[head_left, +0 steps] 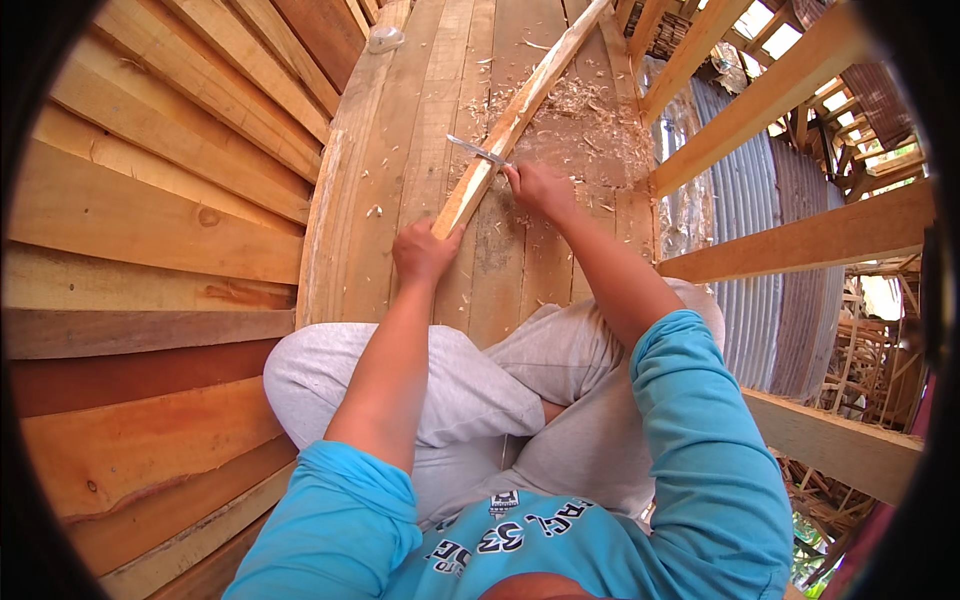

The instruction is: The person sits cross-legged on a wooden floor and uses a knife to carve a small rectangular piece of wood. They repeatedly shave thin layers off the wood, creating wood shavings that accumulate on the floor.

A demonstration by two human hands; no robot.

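Note:
A long, pale wooden pole (pixel 522 108) slants over the plank floor, from near my knees up toward the far right. My left hand (pixel 424 250) is closed round its near end. In my right hand (pixel 541 189) is the handle of a knife (pixel 475 149), mostly hidden by my fingers. The knife's blade lies crosswise over the pole, a short way beyond my left hand, and its tip points to the left. Light, freshly cut faces show along the pole.
Wood shavings (pixel 590 104) lie scattered on the floor planks (pixel 420 130), thickest right of the pole. A small whitish object (pixel 385 39) sits at the far left. Stacked boards (pixel 150 215) form the left side; wooden rails (pixel 800 243) and corrugated metal sheets (pixel 745 220) stand on the right.

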